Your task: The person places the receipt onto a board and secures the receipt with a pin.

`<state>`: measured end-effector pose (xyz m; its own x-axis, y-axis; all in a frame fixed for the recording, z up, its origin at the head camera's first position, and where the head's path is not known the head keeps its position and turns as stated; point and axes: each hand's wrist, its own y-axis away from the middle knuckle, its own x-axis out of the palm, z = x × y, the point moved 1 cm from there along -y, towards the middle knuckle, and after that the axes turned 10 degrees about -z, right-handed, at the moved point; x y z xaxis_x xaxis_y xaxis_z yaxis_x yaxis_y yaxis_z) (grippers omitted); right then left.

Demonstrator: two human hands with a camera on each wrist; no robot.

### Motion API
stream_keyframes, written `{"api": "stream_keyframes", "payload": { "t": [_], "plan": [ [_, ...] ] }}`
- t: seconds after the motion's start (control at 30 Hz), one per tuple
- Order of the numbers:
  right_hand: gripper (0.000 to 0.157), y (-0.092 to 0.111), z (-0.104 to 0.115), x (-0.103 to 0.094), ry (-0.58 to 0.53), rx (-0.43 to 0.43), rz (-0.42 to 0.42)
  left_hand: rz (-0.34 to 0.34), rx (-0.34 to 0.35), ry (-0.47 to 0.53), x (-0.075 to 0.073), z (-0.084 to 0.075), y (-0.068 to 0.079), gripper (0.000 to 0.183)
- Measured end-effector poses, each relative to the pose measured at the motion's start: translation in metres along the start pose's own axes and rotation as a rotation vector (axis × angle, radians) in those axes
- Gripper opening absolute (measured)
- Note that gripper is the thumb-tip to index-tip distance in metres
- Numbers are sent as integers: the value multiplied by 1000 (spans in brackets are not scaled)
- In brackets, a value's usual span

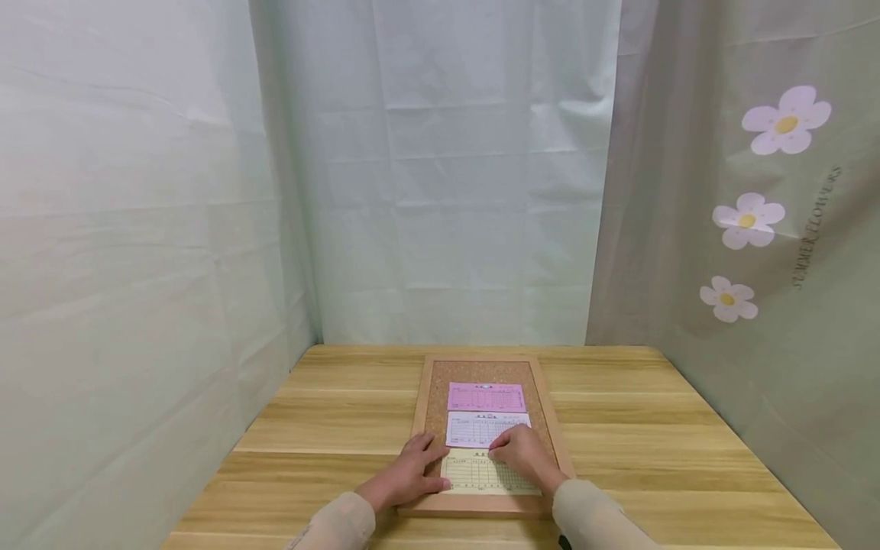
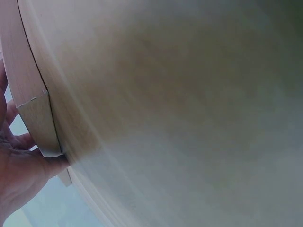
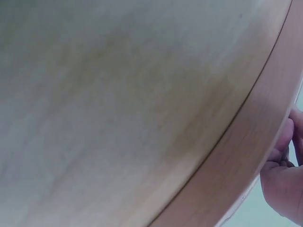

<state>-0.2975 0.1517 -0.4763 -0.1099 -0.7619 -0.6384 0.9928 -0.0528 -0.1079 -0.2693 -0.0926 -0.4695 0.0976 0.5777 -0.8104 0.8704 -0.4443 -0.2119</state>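
Observation:
A wood-framed corkboard [image 1: 440, 374] lies flat on the table, bearing a pink printed slip [image 1: 467, 399], a white slip [image 1: 461, 429] and a yellow slip [image 1: 467, 477], one below another. My left hand [image 1: 410, 470] rests spread on the frame's lower left, fingertips and thumb at the yellow slip's left edge. With curled fingers my right hand [image 1: 525, 454] pinches what seems a small pushpin at the middle of the yellow slip's top edge; the fingertips mostly hide it. The left wrist view catches the left hand [image 2: 23, 175] at a frame corner; the right hand [image 3: 284, 182] is partly seen beyond the frame.
The wooden table [image 1: 330, 412] extends on both sides of the board. Pale curtains [image 1: 454, 191] hang behind and at the sides, the right one printed with white flowers [image 1: 787, 122]. A small pale spot shows on the pink slip's top edge.

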Motion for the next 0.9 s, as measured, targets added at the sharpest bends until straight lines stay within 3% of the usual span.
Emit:
{"api": "stream_keyframes", "payload": {
  "t": [0.3,0.9],
  "plan": [
    [6,-3,-1,1,13,6,-1,3,12,-10,-1,2,-2,63],
    [5,5,-2,1,-51,-82,-22,-17,4,6,-1,-2,2,63]
  ]
}}
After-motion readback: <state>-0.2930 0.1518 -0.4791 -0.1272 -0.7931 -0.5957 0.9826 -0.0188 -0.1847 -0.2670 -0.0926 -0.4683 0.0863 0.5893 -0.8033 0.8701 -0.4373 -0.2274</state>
